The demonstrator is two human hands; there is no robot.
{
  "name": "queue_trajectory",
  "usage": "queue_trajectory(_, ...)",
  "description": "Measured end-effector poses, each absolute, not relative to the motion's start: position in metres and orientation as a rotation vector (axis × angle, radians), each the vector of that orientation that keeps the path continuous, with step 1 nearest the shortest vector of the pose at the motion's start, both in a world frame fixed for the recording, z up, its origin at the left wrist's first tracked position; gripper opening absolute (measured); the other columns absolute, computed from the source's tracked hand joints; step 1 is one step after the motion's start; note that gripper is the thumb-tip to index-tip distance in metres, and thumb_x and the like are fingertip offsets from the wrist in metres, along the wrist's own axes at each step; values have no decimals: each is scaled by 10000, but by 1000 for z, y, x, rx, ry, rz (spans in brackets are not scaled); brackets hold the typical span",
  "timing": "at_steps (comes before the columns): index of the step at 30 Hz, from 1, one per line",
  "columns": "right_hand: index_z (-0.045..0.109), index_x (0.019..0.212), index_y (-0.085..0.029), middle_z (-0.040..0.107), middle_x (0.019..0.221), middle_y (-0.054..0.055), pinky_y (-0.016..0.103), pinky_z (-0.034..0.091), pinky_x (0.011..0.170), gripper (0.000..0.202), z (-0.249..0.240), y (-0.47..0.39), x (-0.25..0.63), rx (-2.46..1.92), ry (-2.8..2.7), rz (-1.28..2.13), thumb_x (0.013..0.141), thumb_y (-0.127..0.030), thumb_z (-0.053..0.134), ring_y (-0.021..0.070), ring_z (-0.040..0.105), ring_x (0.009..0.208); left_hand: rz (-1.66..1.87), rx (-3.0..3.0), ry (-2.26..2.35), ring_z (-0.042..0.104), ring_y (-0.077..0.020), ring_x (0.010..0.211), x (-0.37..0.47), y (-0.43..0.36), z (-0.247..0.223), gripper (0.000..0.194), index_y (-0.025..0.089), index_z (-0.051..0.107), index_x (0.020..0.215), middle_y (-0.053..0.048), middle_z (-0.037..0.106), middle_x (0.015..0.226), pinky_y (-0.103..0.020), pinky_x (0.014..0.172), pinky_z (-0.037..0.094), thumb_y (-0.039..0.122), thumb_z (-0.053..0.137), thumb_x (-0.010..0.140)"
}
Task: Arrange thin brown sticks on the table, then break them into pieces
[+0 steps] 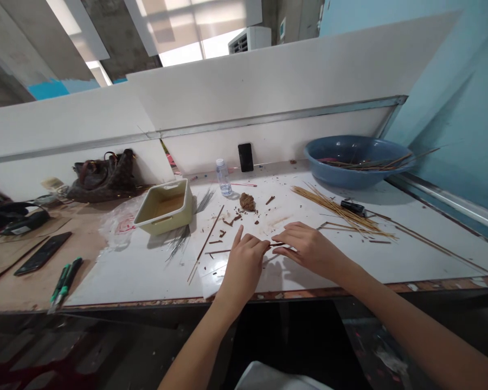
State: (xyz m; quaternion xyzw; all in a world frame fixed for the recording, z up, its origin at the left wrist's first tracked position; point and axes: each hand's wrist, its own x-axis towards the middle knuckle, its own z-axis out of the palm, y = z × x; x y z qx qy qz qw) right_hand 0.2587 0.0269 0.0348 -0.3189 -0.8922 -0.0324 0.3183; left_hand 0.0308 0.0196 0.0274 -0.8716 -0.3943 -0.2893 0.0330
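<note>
My left hand (246, 259) is closed on a thin brown stick (218, 252), which sticks out to the left past the knuckles. Opposite it, my right hand (307, 246) pinches the dark, brown-coated end of what looks like the same stick, just above the white table sheet (146, 276). A crumbly brown clay-like lump (247, 202) sits beyond the hands, with small brown bits scattered around it. Two thin sticks (206, 241) lie to the left of my left hand. Right of my right hand is a loose bundle of tan sticks (337, 208) beside a black-handled tool (353, 207).
A blue basin (337, 176) holding sticks stands at the back right. Further left are a clear bottle (223, 179), a yellowish tub (166, 223), thin wires (179, 241), a brown bag (106, 179), green-black cutters (66, 281) and a phone (43, 253). Another phone (246, 157) leans against the partition.
</note>
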Motion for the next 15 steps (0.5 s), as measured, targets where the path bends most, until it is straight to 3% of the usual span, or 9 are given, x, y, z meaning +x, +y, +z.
queue_trajectory(9, 770, 1004, -205, 785, 856, 43, 435, 540, 941, 200, 37, 28, 250, -880, -2285, 48, 1101, -261, 603, 218, 697, 816, -883, -2686, -1193, 679, -221, 920, 35, 20, 24, 176, 237, 733, 1012, -4, 731, 844, -578, 1299, 367, 100, 626, 1040)
queue_trajectory(15, 782, 1082, -214, 810, 938, 56, 438, 529, 968, 173, 34, 30, 251, -932, -2292, 94, 1095, -290, 627, 226, 720, 884, -867, -2683, -1223, 683, -217, 921, 33, 22, 22, 174, 226, 733, 1037, -12, 738, 861, -582, 1300, 367, 95, 617, 1042)
